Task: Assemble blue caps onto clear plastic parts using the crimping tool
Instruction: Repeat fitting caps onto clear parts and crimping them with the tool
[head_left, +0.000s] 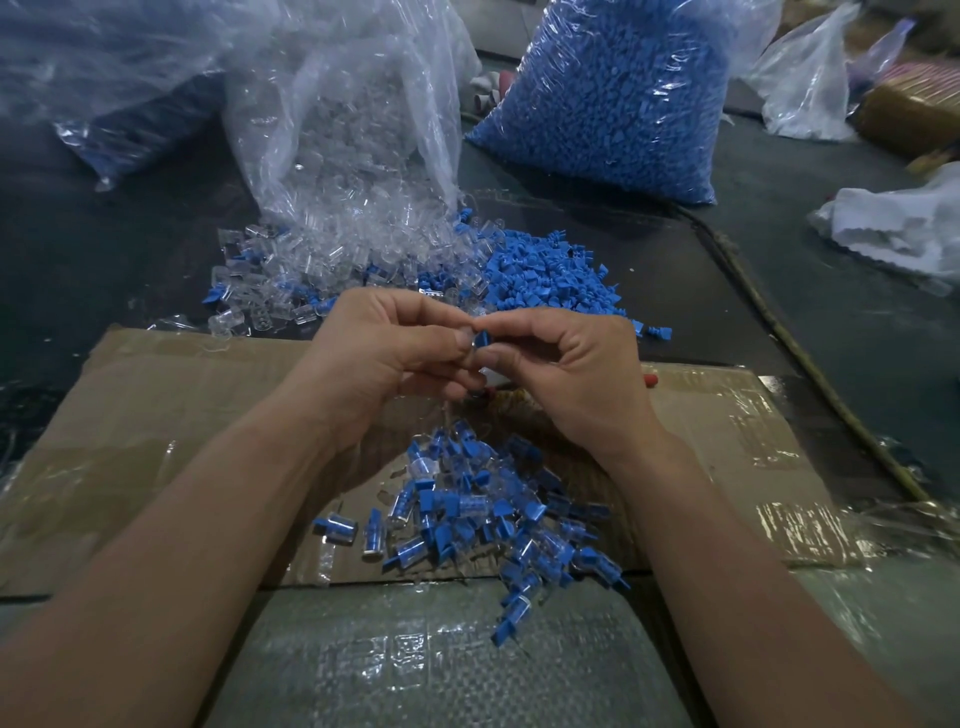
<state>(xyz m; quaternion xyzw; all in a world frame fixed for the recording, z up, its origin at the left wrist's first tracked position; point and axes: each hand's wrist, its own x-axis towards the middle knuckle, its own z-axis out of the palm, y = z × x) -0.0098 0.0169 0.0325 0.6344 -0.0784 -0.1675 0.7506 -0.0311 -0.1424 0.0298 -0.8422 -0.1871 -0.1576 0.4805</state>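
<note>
Nearest, over the woven sack (426, 670), lies a pile of assembled pieces (483, 514). Above it, a blue cap (483, 340) is pinched by the right hand (566, 374) against a clear part (470, 344) pinched by the left hand (384, 358). Seating is judged under way. A straight push is called for, with the cap pointed left along a roughly left-right axis.

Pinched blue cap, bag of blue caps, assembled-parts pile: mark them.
blue cap (484, 340): head view, its exposed side.
bag of blue caps (613, 93): head view, front face.
assembled-parts pile (467, 514): head view, pile's middle.
</note>
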